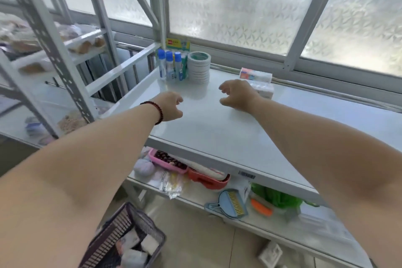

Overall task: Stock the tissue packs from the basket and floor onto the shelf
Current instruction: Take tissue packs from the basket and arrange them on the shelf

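Both my arms reach out over the white shelf top (217,128). My left hand (170,105) hovers above the shelf with loosely curled fingers and holds nothing; a dark bead bracelet is on its wrist. My right hand (237,95) is also empty, fingers apart and curled, just left of a white tissue pack (264,89) lying on the shelf. A second tissue pack (255,74) with an orange end lies behind it near the window. Down at the floor, a dark mesh basket (113,239) holds several white tissue packs (139,246).
Glue bottles (169,65) and a stack of tape rolls (199,67) stand at the shelf's back left. The lower shelf carries a pink tray (167,162), a red tray (208,178), a blue dustpan with brush (230,203) and green items. Another rack (54,50) stands left.
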